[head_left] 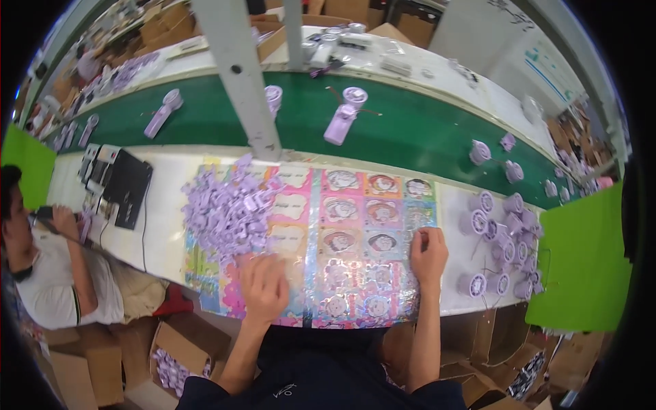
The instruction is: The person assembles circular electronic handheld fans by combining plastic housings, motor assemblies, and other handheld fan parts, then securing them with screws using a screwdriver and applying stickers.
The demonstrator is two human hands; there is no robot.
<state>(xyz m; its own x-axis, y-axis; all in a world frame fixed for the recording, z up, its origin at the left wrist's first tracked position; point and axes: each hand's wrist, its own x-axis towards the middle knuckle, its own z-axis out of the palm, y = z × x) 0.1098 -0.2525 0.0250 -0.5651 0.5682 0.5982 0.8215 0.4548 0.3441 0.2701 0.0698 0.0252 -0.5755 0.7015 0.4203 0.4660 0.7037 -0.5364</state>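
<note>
A shiny sheet of cartoon stickers (355,225) lies flat on the white bench in front of me. My left hand (265,285) rests on its lower left part, fingers curled, just below a heap of small purple plastic parts (225,208). My right hand (428,251) presses on the sheet's right edge, fingertips pinching at a sticker there. Whether either hand holds a small piece is not visible.
Several round purple fan heads (502,239) cluster at the right of the bench. A green conveyor belt (410,130) behind carries purple handheld fans (342,116). A grey post (239,75) rises from the bench. A seated person (48,266) works at the left. Cardboard boxes (181,352) stand below.
</note>
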